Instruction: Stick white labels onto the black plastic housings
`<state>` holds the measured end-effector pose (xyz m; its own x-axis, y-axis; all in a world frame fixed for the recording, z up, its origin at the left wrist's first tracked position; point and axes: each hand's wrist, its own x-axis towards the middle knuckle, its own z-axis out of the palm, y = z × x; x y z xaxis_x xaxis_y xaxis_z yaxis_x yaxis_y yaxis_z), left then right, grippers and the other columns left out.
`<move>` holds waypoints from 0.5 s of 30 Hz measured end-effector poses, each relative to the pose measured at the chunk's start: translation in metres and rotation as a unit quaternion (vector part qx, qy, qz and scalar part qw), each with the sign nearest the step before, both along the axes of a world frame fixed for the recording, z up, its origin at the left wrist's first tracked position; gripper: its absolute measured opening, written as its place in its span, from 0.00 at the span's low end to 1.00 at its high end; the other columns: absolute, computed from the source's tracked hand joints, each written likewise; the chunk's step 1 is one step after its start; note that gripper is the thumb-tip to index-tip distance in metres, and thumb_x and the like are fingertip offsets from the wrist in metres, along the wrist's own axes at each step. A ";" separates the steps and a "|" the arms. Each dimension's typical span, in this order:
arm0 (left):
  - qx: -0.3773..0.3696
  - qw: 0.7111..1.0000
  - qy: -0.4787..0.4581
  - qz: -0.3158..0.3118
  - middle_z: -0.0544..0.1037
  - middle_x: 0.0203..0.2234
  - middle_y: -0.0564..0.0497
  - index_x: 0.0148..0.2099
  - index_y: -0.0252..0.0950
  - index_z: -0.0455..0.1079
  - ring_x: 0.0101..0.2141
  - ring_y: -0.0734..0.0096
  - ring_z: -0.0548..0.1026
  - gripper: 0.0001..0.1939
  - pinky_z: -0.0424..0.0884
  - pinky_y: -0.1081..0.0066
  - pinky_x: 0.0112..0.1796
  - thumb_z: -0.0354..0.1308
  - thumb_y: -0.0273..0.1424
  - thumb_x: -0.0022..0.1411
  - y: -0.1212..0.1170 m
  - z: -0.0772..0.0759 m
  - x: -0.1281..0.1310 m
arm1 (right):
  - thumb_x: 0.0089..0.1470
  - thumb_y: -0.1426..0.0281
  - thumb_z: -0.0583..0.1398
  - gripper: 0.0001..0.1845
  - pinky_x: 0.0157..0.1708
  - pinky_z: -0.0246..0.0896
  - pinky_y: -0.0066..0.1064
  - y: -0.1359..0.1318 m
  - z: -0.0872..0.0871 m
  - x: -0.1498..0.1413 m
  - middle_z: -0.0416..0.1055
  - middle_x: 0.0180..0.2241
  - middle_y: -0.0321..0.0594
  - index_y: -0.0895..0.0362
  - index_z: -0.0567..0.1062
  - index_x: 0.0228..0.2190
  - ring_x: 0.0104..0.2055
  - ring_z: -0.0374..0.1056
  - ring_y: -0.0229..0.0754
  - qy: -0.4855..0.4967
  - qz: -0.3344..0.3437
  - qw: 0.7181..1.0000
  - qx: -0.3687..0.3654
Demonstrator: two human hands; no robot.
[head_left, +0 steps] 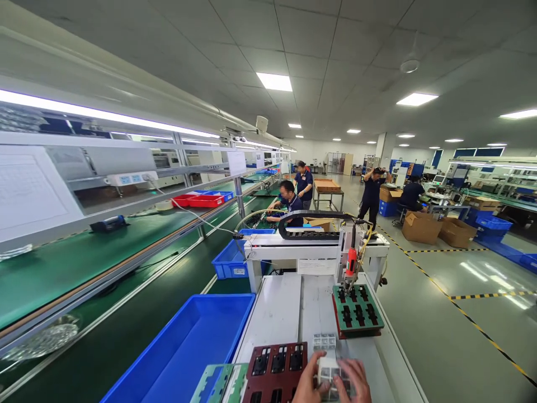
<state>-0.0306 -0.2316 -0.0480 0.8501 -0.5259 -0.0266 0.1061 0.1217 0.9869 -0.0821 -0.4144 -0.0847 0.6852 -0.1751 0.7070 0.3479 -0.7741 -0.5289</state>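
At the bottom of the view my left hand and my right hand grip a small whitish tray divided into square cells from its two sides. What lies in its cells is too small to tell. Just beyond it, a similar clear divided tray rests on the white machine bed. To the left of my hands is a dark red fixture plate with black parts in its slots. A green-topped fixture, also holding several black parts, sits under the machine's red screwdriver head.
A blue bin stands left of the machine, with a green slotted plate at its near right. Behind, the white gantry spans the bed. A green conveyor runs along the left. Several people work farther off.
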 end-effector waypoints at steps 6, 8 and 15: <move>0.057 0.998 -0.028 0.008 0.79 0.38 0.47 0.47 0.37 0.73 0.42 0.57 0.76 0.23 0.72 0.63 0.45 0.69 0.46 0.56 0.003 0.014 -0.005 | 0.66 0.58 0.62 0.35 0.46 0.79 0.40 -0.031 0.013 -0.022 0.81 0.46 0.46 0.49 0.61 0.70 0.46 0.80 0.52 0.176 0.069 0.957 0.220; 0.103 0.994 -0.040 0.023 0.79 0.36 0.48 0.42 0.35 0.74 0.42 0.56 0.75 0.20 0.72 0.62 0.46 0.68 0.46 0.57 0.001 0.019 -0.005 | 0.67 0.56 0.61 0.36 0.40 0.79 0.36 -0.030 0.013 -0.022 0.81 0.42 0.44 0.53 0.61 0.70 0.39 0.79 0.49 0.205 0.077 0.939 0.265; 0.177 0.972 -0.135 0.072 0.80 0.52 0.40 0.49 0.38 0.79 0.56 0.45 0.74 0.23 0.66 0.57 0.57 0.70 0.29 0.48 -0.005 0.021 -0.003 | 0.69 0.56 0.60 0.33 0.42 0.76 0.36 -0.020 0.001 -0.014 0.79 0.34 0.40 0.57 0.64 0.67 0.37 0.78 0.47 0.171 0.099 0.944 0.266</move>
<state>-0.0336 -0.2366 -0.0272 0.9153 -0.3995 0.0504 -0.1562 -0.2369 0.9589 -0.0958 -0.4339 -0.0838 0.9134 -0.2884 0.2872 0.1968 -0.3047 -0.9319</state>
